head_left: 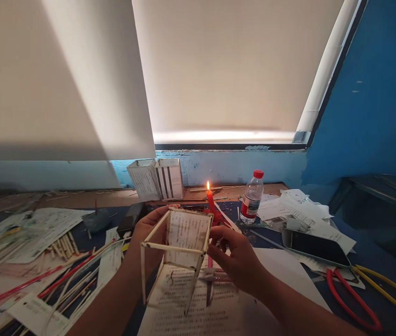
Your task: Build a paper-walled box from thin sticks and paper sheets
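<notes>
A box-shaped frame of thin wooden sticks (pixel 175 248), partly faced with printed paper, is held up above the sheets on the desk. My left hand (pixel 147 233) grips it from the far left side, its fingers partly hidden behind the frame. At the frame's right upright, my right hand (pixel 231 254) has its thumb and fingers closed against the stick edge. Just beyond the frame stands a lit red candle (pixel 210 200), its flame upright. Below lie printed sheets (pixel 215 310) and a pinkish tool, partly covered, whose kind I cannot make out.
Two paper-covered boxes (pixel 169 179) stand against the wall. A red-capped bottle (pixel 250 203) is right of the candle. A phone (pixel 317 247), red-handled tool (pixel 352 298) and yellow handles (pixel 390 284) lie right. Loose sticks (pixel 63 246) and papers cover the left.
</notes>
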`<state>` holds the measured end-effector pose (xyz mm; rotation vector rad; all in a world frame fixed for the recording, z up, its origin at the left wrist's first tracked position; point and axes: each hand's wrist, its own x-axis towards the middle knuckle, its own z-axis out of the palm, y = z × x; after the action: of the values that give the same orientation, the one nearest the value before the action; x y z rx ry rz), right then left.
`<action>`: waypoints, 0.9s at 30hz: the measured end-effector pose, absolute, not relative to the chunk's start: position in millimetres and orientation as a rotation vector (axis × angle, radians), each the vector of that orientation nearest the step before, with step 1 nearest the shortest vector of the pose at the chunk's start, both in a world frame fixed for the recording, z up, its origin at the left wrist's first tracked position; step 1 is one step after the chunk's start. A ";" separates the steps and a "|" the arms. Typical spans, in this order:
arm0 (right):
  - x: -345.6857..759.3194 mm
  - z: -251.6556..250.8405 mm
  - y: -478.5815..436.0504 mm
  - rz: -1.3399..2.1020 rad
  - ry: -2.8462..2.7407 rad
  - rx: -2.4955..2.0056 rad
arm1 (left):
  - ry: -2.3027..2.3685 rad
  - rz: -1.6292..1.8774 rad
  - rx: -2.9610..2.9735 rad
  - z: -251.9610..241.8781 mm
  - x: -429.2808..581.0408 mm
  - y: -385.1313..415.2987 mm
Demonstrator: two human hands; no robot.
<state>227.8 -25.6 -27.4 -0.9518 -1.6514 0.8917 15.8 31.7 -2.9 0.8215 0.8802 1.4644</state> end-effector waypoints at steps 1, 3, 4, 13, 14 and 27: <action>227.6 -27.3 -25.3 0.907 -1.635 -0.940 | 0.877 1.464 0.822 -2.8 16.7 31.4; 228.9 -28.0 -25.2 0.919 -1.631 -0.919 | 0.882 1.452 0.819 -2.0 19.6 30.5; 230.1 -29.1 -25.4 0.911 -1.642 -0.913 | 0.887 1.444 0.818 -1.5 21.1 29.8; 236.8 -40.3 -34.5 0.895 -1.764 -0.842 | 0.932 1.535 0.924 -0.7 21.1 26.1; 236.2 -39.7 -37.7 0.908 -1.758 -0.832 | 0.943 1.552 0.943 0.1 21.3 24.9; 225.0 -50.1 -48.1 1.068 -1.637 -0.884 | 0.997 1.669 1.137 7.2 20.4 16.0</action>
<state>225.0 -48.1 -50.1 -0.8836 -1.6370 1.0685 20.4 16.0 7.2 1.1368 0.9971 1.6687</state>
